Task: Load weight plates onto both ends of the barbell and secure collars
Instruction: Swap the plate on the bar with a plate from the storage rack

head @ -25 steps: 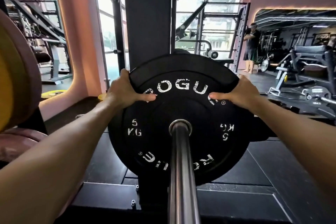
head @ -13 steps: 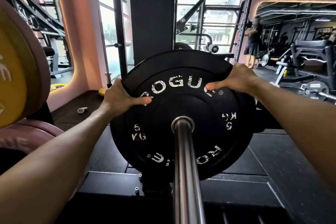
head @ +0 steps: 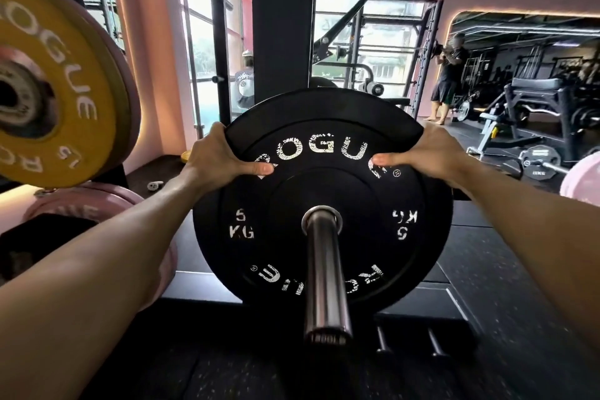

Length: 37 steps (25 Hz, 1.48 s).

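Leftmost, a yellow Rogue plate [head: 55, 101] sits stored on a peg, backed by a pale pink plate [head: 125, 101], with more pink plates [head: 74, 204] stacked below it. Next comes the left hand [head: 216, 161], clamped on the upper left rim of the black 5 KG bumper plate [head: 321, 204], thumb laid flat across the face and fingers hooked behind the edge. That plate is already threaded on the barbell sleeve [head: 326, 273], standing upright partway along it, with a long stretch of bare steel between it and the sleeve's open end nearest the camera. No collar shows anywhere on the sleeve.

At 5 KG the plate should be light for 2 hands, stiff and not fragile. Its matte rubber looks grippy, with a raised outer rim and a recessed centre ring that give the thumbs a ledge, so the rim at both upper shoulders seems the sensible hold. The worn white lettering is only paint. The sleeve is smooth polished metal, likely slick, so the plate ought to slide easily if kept square to it.

Rightmost, the right hand [head: 425, 156] mirrors the other, gripping the upper right rim, thumb pointing inward. Beyond it, a black weight bench [head: 535, 91] stands on the dark rubber floor [head: 519, 286].
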{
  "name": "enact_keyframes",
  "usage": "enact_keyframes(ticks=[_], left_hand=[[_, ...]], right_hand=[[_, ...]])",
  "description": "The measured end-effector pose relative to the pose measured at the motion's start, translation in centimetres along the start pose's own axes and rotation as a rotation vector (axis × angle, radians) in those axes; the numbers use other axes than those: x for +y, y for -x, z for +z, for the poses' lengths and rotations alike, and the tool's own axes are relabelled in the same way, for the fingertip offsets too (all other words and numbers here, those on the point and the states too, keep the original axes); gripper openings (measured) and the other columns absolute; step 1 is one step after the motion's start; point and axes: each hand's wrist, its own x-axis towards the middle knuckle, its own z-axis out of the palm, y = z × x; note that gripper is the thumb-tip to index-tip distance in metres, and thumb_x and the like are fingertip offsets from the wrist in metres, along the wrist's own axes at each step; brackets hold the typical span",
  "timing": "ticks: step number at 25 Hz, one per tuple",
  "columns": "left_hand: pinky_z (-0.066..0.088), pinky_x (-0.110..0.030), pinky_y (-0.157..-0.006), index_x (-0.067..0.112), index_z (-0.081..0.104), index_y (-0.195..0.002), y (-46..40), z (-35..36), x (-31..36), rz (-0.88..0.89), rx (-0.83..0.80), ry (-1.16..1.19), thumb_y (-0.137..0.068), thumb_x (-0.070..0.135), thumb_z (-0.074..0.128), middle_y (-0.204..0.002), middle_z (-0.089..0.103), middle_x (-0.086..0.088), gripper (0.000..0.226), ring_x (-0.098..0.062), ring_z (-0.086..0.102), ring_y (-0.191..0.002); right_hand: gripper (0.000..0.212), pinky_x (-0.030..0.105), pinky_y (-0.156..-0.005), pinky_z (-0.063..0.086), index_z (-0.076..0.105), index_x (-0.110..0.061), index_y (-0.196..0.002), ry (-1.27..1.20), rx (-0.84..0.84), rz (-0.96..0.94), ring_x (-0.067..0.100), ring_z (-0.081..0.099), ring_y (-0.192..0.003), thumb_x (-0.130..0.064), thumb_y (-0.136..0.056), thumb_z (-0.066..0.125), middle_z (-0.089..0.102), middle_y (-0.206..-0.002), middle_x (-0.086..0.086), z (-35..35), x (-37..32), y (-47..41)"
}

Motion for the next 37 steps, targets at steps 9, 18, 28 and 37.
enact_keyframes(ticks=[9, 18, 28, 37], left_hand=[[0.047, -0.035, -0.088, 0.021, 0.045, -0.112, 12.3, -5.9, 2.9, 0.048, 0.018, 0.003, -0.037, 0.065, 0.089, -0.111, 0.059, 0.005, 0.098, -0.018, 0.055, -0.103], [0.039, -0.026, -0.085, 0.017, 0.05, -0.113, 20.0, -10.0, 5.7, 0.033, 0.02, 0.0, -0.042, 0.054, 0.094, -0.094, 0.055, 0.012, 0.091, -0.013, 0.049, -0.101], [0.041, -0.028, -0.081, 0.025, 0.048, -0.096, 16.4, -19.9, 19.4, 0.142, 0.003, -0.022, -0.05, 0.043, 0.095, -0.095, 0.059, 0.006, 0.068, -0.018, 0.056, -0.097], [0.042, -0.03, -0.08, 0.021, 0.046, -0.105, 7.0, -38.6, 40.1, 0.145, 0.058, -0.007, -0.045, 0.051, 0.094, -0.103, 0.057, 0.004, 0.082, -0.019, 0.054, -0.097]], right_hand=[[0.079, 0.029, -0.085, 0.053, 0.069, -0.029, -0.106, -0.048, 0.0, -0.026, 0.012, 0.067, -0.093, -0.057, -0.035, 0.092, 0.073, -0.097, -0.01, -3.2, -3.2, 13.1], [0.076, 0.032, -0.088, 0.052, 0.067, -0.026, -0.097, -0.002, -0.027, 0.013, 0.015, 0.065, -0.097, -0.059, -0.033, 0.092, 0.071, -0.097, -0.007, -5.5, -5.2, 20.2], [0.06, 0.024, -0.074, 0.052, 0.073, -0.024, -0.097, -0.045, -0.007, -0.073, 0.008, 0.066, -0.086, -0.052, -0.047, 0.092, 0.073, -0.091, -0.007, -16.2, -15.1, 18.8], [0.08, 0.032, -0.09, 0.055, 0.074, -0.023, -0.102, -0.016, 0.023, -0.113, 0.012, 0.069, -0.09, -0.063, -0.035, 0.089, 0.074, -0.098, -0.004, -36.3, -37.4, 13.1]])
